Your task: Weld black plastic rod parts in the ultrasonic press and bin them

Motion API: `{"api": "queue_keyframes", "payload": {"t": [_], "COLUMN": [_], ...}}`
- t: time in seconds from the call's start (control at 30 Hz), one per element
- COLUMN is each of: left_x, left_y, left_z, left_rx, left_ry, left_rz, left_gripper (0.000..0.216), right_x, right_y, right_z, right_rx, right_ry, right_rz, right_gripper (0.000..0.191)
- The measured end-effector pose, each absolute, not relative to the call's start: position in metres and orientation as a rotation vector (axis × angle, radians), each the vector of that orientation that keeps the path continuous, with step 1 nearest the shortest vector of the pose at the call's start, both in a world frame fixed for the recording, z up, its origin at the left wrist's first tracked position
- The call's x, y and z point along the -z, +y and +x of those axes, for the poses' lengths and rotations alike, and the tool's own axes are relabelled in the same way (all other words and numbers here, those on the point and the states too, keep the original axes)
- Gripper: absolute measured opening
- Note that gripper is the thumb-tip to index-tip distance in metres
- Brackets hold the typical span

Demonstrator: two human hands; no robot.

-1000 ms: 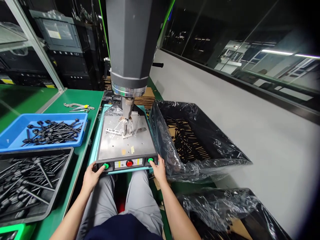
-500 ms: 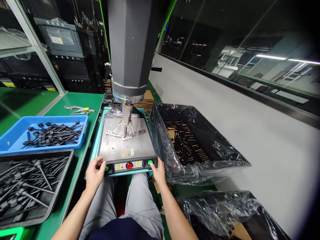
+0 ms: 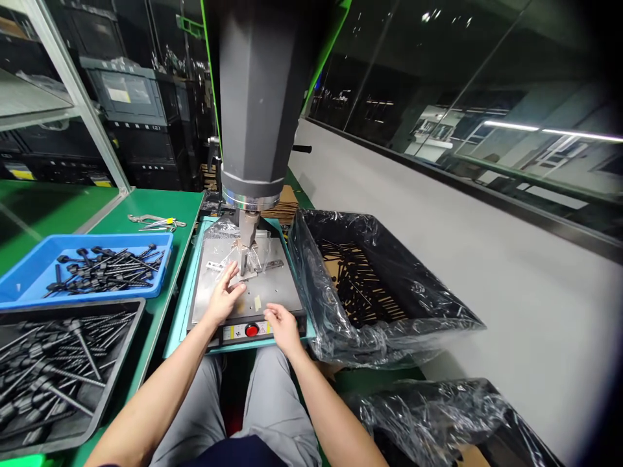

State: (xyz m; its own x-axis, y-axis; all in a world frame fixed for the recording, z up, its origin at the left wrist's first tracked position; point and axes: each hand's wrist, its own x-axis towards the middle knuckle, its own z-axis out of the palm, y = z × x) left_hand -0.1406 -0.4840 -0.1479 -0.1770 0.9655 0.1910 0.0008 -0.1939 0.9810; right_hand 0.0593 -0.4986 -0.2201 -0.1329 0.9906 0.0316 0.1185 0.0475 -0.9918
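Observation:
My left hand (image 3: 226,299) is over the metal work plate (image 3: 214,253) of a press-like machine, thumb and fingers apart, holding nothing. Its fingertips come close to the small metal fixture (image 3: 247,275) under the machine's tool head (image 3: 247,227). Clear film wraps the fixture, and I cannot make out whether a part sits in it. Closer to the plate's front edge is my right hand (image 3: 285,329), fingers loosely bent with a small gap at the thumb and nothing visible in them. Between the hands, a red button (image 3: 252,330) shows on the front panel.
On the left, a blue tray (image 3: 168,263) and a dark grey tray (image 3: 139,324) hold many black-headed rods. Pliers-like tools (image 3: 156,222) lie behind them. A film-lined black bin (image 3: 413,292) with dark rods stands right, another lined bin (image 3: 428,415) below it.
Both hands have left the green buttons at the panel's ends. The left moved up and inward towards the fixture; the right moved inward over the plate's front edge. The view shifted slightly.

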Motion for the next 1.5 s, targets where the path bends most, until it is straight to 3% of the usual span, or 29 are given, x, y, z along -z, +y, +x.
{"api": "queue_keyframes", "payload": {"t": [0.13,0.3,0.63,0.9,1.03,1.23,1.5], "left_x": [0.135,0.123,0.097,0.088,0.092,0.120,0.146], "left_y": [-0.481,-0.478,-0.470,-0.453,-0.456,-0.477,-0.509], "left_z": [-0.139,-0.142,-0.147,-0.162,-0.161,-0.153,-0.147], "left_rx": [-1.533,-1.550,-1.612,-1.638,-1.686,-1.638,-1.369], "left_ry": [1.181,1.078,1.036,1.080,1.107,1.212,1.324], "left_rz": [1.275,1.173,1.042,0.993,0.945,0.901,0.988], "left_gripper": [0.070,0.066,0.063,0.060,0.058,0.050,0.045], "right_x": [0.203,0.175,0.134,0.097,0.095,0.113,0.103], "right_y": [-0.476,-0.440,-0.373,-0.324,-0.350,-0.430,-0.473], "right_z": [0.017,-0.019,-0.035,-0.032,-0.015,0.016,0.025], "right_rx": [-1.268,-0.946,-0.551,-0.727,-0.835,-1.366,-1.407], "right_ry": [-1.558,-1.722,-1.656,-1.860,-1.727,-1.512,-1.414], "right_rz": [-1.061,-0.942,-1.109,-1.055,-1.016,-0.724,-0.673], "right_gripper": [0.031,0.038,0.044,0.015,0.021,0.036,0.040]}}
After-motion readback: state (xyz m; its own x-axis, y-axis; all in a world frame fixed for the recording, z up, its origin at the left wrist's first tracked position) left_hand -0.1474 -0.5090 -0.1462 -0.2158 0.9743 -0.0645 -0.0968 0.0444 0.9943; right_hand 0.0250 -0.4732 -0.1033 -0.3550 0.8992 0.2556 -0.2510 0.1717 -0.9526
